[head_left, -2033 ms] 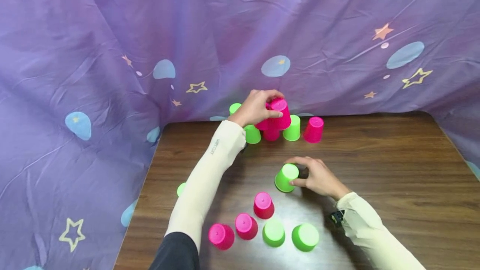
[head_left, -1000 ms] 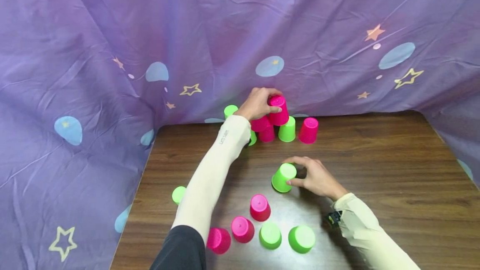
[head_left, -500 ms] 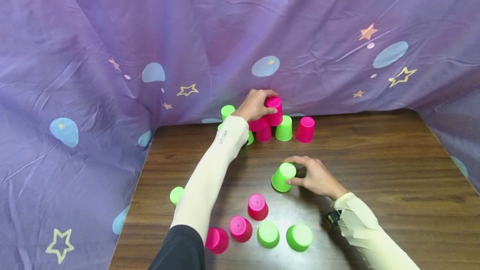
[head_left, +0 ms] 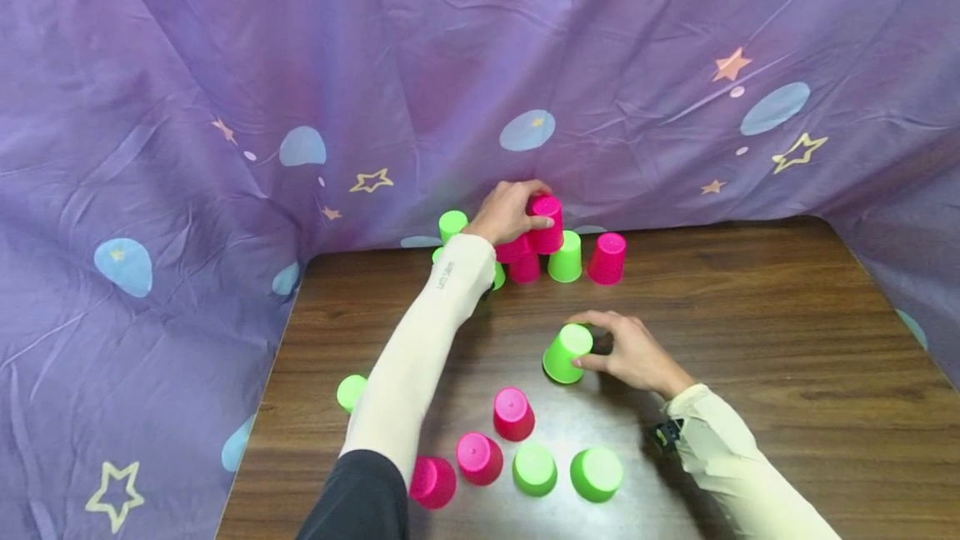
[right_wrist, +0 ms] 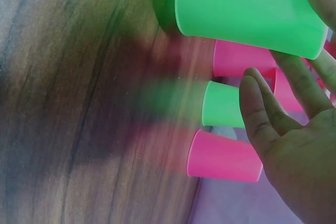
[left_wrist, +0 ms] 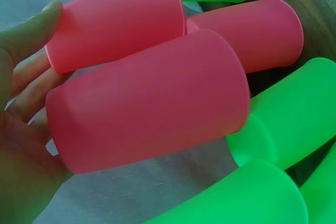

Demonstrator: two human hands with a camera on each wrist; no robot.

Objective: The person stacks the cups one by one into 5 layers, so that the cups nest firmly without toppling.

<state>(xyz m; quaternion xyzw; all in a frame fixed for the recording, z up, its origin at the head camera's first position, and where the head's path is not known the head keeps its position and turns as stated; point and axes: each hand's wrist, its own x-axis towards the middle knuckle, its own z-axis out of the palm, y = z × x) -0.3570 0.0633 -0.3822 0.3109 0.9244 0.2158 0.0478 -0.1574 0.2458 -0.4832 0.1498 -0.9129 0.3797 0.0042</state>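
Change: Little had moved since half a second before; both my hands stayed on their cups, and the whole scene only slid slightly left in the head view.
Left hand: my left hand point(head_left: 508, 212) gripped the upper pink cup point(head_left: 547, 224), fingers curled over its top and thumb on the side, above the row of upturned cups at the back of the wooden table point(head_left: 750, 315).
Left wrist view: it showed what the head view could not, the pink cup point(left_wrist: 147, 100) lying against my palm and fingers point(left_wrist: 31, 85), with a second pink cup point(left_wrist: 118, 22) touching it and green cups point(left_wrist: 294, 114) just beside.
Right hand: my right hand point(head_left: 633, 352) held the tilted green cup point(head_left: 566, 353) mid-table, thumb and forefinger curled round it.
Right wrist view: the green cup point(right_wrist: 247, 11) leaned off the wood, my other fingers point(right_wrist: 262, 108) spread loose.
Near cups: two pink point(head_left: 513, 413) and two green point(head_left: 596, 474) stood near my sleeves.
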